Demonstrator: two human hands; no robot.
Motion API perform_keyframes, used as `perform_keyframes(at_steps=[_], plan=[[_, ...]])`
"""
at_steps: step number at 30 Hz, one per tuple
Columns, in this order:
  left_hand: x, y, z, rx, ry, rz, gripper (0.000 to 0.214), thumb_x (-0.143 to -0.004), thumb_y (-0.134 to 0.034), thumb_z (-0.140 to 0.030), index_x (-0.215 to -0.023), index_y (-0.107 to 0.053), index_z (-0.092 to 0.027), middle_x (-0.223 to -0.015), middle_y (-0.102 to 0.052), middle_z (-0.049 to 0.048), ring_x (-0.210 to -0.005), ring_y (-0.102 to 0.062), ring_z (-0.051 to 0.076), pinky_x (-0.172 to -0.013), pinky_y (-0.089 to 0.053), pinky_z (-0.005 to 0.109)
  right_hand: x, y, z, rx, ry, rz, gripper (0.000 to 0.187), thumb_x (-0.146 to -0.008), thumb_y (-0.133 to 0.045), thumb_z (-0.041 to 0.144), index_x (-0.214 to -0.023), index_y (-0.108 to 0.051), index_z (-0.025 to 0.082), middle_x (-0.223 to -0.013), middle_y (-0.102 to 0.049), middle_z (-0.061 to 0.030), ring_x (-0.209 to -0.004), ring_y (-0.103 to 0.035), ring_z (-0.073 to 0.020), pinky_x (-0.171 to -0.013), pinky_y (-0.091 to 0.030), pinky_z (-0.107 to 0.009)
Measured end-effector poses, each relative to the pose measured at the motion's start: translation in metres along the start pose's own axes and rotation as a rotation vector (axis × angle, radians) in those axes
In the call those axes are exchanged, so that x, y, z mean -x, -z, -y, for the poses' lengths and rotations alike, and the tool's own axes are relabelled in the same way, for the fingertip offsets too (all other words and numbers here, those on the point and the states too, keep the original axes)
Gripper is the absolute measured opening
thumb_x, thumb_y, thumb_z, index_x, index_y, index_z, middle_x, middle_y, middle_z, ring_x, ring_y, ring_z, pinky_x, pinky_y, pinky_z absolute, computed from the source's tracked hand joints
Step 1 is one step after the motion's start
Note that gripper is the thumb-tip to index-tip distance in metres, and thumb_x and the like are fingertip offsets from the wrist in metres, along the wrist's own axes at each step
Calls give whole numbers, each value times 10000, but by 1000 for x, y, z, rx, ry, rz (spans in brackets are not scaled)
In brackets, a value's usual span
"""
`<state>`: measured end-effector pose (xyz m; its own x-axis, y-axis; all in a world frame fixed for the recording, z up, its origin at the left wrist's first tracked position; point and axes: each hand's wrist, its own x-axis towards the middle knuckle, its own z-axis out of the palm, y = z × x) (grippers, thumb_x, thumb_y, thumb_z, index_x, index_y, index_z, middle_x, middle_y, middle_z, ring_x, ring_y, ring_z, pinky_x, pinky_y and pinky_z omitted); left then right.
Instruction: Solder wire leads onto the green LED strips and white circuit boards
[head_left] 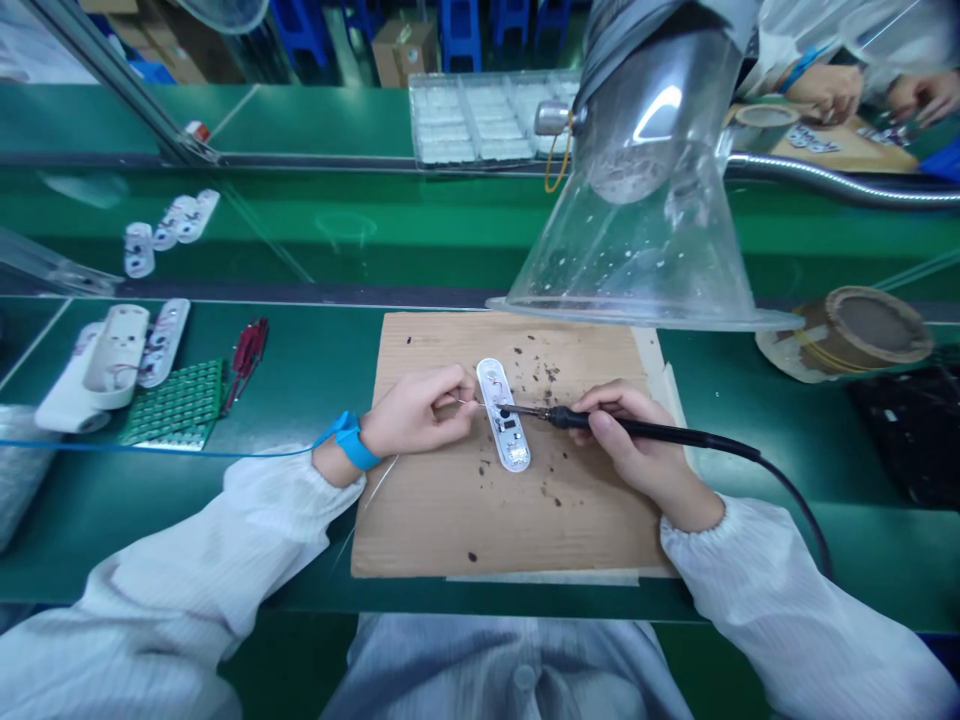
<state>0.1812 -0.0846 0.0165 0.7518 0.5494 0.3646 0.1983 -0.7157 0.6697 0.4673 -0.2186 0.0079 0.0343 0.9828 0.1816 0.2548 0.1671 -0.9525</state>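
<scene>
A long white plastic housing [503, 415] with rounded ends lies on a piece of brown cardboard [420, 520], small electronic parts inside it. My right hand [626, 435] grips a black soldering iron [559, 416], whose tip reaches the parts near the housing's middle. From the left, my left hand [424, 408] pinches a thin solder wire [480, 403] between thumb and fingers, its end close to the iron's tip. A tail of the wire trails below that wrist, which wears a blue strap [352, 440]. Whether tip and wire touch is too small to tell.
Above the cardboard hangs a clear fume hood [637, 240]. At left lie white housings [116, 355], green circuit boards [180, 400] and red wires [247, 355]. A tape-wrapped round container [847, 330] stands right. Another person's hands [829, 90] are across the bench.
</scene>
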Motion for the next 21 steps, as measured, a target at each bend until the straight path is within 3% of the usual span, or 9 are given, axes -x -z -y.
perform_keyframes(at_steps=[3, 5, 7, 10, 12, 17, 21], plan=[[3, -2, -1, -28, -68, -74, 102, -947, -582, -174, -911, -498, -219, -710, -503, -69, -514, -361, 74, -522, -290, 228, 0, 1, 1, -57, 16, -66, 209, -1061, -694, 460, -1042, -731, 255, -813, -747, -24, -660, -718, -179, -613, -623, -302], [6, -6, -4, -44, -71, -36, 109, -992, -590, -180, -927, -511, -217, -711, -573, -66, -485, -409, 67, -503, -288, 229, -1, 2, 2, -100, 35, -169, 226, -1061, -689, 472, -1016, -729, 254, -780, -727, -18, -638, -698, -180, -581, -600, -302], [8, -13, -11, -59, -83, 97, 72, -1060, -601, -265, -1022, -565, -216, -695, -636, -62, -481, -501, 84, -504, -325, 237, -3, 2, 3, -123, 37, -271, 249, -1056, -686, 492, -992, -721, 254, -771, -708, -19, -632, -679, -187, -572, -583, -313], [9, -23, -24, -153, -249, 330, 282, -1113, -563, -459, -1247, -610, -215, -804, -754, 4, -623, -673, 165, -573, -435, 281, -4, 2, 3, -122, 6, -336, 286, -1042, -691, 531, -967, -704, 255, -765, -691, -20, -617, -655, -193, -568, -568, -329], [10, -31, -32, -247, -333, 397, 380, -1119, -522, -523, -1298, -627, -205, -920, -787, 56, -733, -723, 211, -618, -482, 316, -4, 1, 2, -117, -7, -332, 296, -1035, -697, 544, -971, -701, 255, -763, -689, -19, -620, -654, -194, -569, -564, -329], [10, -40, -33, -414, -278, 424, 314, -1141, -489, -434, -1255, -686, -218, -965, -763, 56, -738, -716, 202, -595, -471, 313, -4, 1, 2, -93, 17, -341, 283, -1042, -692, 522, -973, -712, 248, -748, -692, -19, -618, -647, -194, -575, -541, -328], [-22, -22, 4, -496, -99, 405, 304, -1136, -490, -401, -1355, -677, -302, -1081, -770, 45, -808, -736, 206, -610, -458, 298, -5, 10, -1, -27, 59, -435, 235, -1062, -664, 455, -967, -718, 247, -782, -704, -23, -634, -643, -196, -627, -530, -344]])
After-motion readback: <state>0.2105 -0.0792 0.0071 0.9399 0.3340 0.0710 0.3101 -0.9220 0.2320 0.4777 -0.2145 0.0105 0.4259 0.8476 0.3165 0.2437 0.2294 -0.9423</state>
